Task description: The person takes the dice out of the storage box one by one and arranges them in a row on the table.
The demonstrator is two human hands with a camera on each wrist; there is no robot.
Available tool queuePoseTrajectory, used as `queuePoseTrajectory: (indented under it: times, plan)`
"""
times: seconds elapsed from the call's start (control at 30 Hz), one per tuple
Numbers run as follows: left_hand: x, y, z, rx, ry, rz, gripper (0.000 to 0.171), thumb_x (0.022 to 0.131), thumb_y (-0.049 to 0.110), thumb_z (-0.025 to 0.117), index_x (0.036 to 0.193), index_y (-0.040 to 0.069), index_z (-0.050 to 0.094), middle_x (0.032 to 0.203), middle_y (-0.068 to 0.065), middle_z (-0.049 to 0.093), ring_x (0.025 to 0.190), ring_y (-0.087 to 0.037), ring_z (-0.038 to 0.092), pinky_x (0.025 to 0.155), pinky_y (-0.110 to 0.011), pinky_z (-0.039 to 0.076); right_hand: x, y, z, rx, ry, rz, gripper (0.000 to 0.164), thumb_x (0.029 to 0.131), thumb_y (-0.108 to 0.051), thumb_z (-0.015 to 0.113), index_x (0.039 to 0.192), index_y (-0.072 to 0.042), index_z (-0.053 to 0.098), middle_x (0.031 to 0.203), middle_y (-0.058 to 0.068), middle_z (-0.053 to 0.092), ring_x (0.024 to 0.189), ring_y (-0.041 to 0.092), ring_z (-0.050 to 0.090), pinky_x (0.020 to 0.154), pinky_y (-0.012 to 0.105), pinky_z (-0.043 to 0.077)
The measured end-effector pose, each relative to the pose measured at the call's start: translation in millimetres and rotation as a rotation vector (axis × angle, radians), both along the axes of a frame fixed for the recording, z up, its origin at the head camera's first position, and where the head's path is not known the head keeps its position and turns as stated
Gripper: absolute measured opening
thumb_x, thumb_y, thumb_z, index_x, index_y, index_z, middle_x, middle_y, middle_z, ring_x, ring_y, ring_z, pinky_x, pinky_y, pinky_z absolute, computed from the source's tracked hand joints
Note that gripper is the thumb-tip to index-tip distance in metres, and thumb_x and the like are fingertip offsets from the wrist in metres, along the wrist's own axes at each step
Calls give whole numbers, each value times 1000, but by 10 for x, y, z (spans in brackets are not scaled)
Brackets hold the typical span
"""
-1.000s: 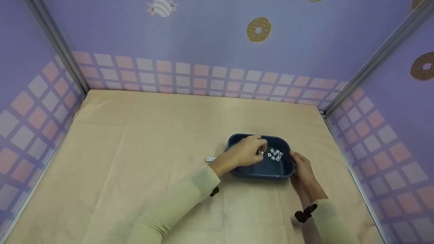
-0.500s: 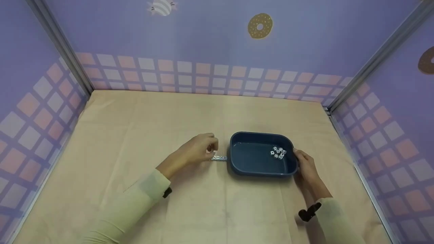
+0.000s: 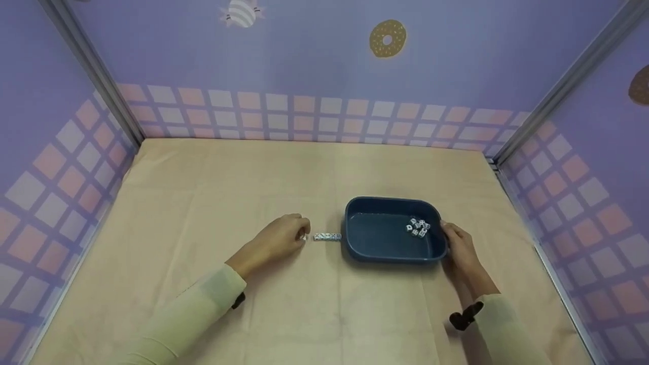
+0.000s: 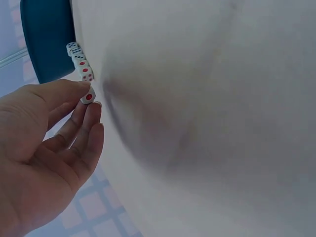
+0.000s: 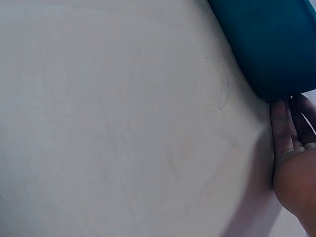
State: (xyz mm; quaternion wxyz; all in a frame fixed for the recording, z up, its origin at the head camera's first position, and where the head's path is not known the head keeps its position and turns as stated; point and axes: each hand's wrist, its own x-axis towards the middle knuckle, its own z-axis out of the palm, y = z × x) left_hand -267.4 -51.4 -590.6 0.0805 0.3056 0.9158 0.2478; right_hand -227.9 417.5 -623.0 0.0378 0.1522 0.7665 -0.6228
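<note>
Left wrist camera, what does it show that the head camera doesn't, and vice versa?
Only the left wrist view clearly shows the red pip on the pinched die. Only the head view shows the right hand and the loose dice inside the blue tray. Both show the left hand holding that die, the row of dice and the tray's outside.

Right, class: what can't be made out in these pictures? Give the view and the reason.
Head: most pips on the dice in the blue tray; too small.
Left wrist: the tray's inside; hidden by its wall.
Left wrist: other faces of the die in the left hand; covered by fingers or turned away.
Right wrist: whether the right hand grips; the tray hides fingertips, the edge cuts the palm.
</note>
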Motion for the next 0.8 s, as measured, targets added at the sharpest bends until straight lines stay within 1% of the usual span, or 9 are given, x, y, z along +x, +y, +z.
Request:
queuePoseTrajectory:
  times: [0.07, 0.13, 0.17, 0.3, 0.37, 0.47, 0.6, 0.73, 0.8]
  plan:
    - [-17, 16, -22, 10, 12, 1, 14, 98, 6, 73, 111, 5, 72, 102, -6, 66, 89, -18, 63, 81, -37, 55, -7, 1, 0, -2, 2, -6, 61, 113, -47, 45, 147, 3, 56, 149, 18, 52, 134, 21, 48, 120, 35, 31]
    - [-34, 24, -49, 23, 24, 0, 14, 98, 5, 74, 111, 5, 72, 102, -6, 66, 89, -18, 63, 81, -37, 55, -4, -6, -2, 3, 5, -13, 62, 113, -49, 46, 146, 2, 57, 148, 16, 54, 133, 19, 49, 120, 34, 32]
    - [-41, 27, -63, 29, 29, 1, 13, 98, 5, 74, 111, 5, 72, 101, -6, 66, 89, -18, 63, 80, -37, 55, -9, 3, -29, 10, 10, -17, 63, 112, -51, 47, 145, 1, 58, 147, 15, 55, 132, 18, 49, 120, 34, 32]
    - [-61, 38, -108, 48, 49, 9, 12, 97, 6, 75, 109, 6, 72, 101, -5, 66, 89, -18, 63, 81, -37, 55, -7, 1, -32, -4, 3, -19, 64, 111, -52, 48, 148, 0, 56, 152, 15, 52, 142, 21, 45, 127, 41, 24]
    - [-60, 38, -132, 59, 50, 19, 11, 97, 6, 75, 109, 7, 73, 101, -4, 66, 90, -17, 63, 81, -37, 55, -5, -1, -32, -6, 6, -17, 65, 111, -52, 48, 150, 0, 55, 155, 17, 51, 145, 24, 43, 128, 42, 23]
    - [-54, 38, -150, 66, 47, 24, 11, 97, 5, 75, 109, 7, 73, 102, -3, 66, 91, -17, 63, 82, -35, 56, 4, 0, -28, 14, 28, -1, 65, 112, -51, 47, 151, 0, 54, 157, 17, 50, 149, 26, 42, 127, 42, 25]
    - [-53, 55, -159, 75, 43, 16, 12, 96, 4, 75, 108, 7, 73, 102, -3, 67, 92, -17, 64, 83, -35, 56, 16, 10, -33, 37, 50, 14, 65, 113, -48, 45, 151, 3, 52, 158, 20, 49, 148, 28, 42, 126, 42, 28]
    - [-73, 81, -175, 92, 56, 18, 11, 95, 4, 77, 105, 8, 73, 101, -3, 67, 90, -17, 64, 82, -36, 56, 14, 9, -36, 37, 40, 3, 65, 113, -49, 45, 151, 2, 53, 156, 19, 50, 144, 25, 45, 124, 40, 29]
    - [-86, 90, -185, 97, 56, 20, 11, 95, 5, 77, 105, 8, 73, 101, -3, 66, 90, -17, 63, 81, -37, 56, 11, 4, -33, 33, 37, 0, 64, 113, -50, 45, 150, 1, 54, 154, 18, 52, 140, 22, 47, 121, 36, 32]
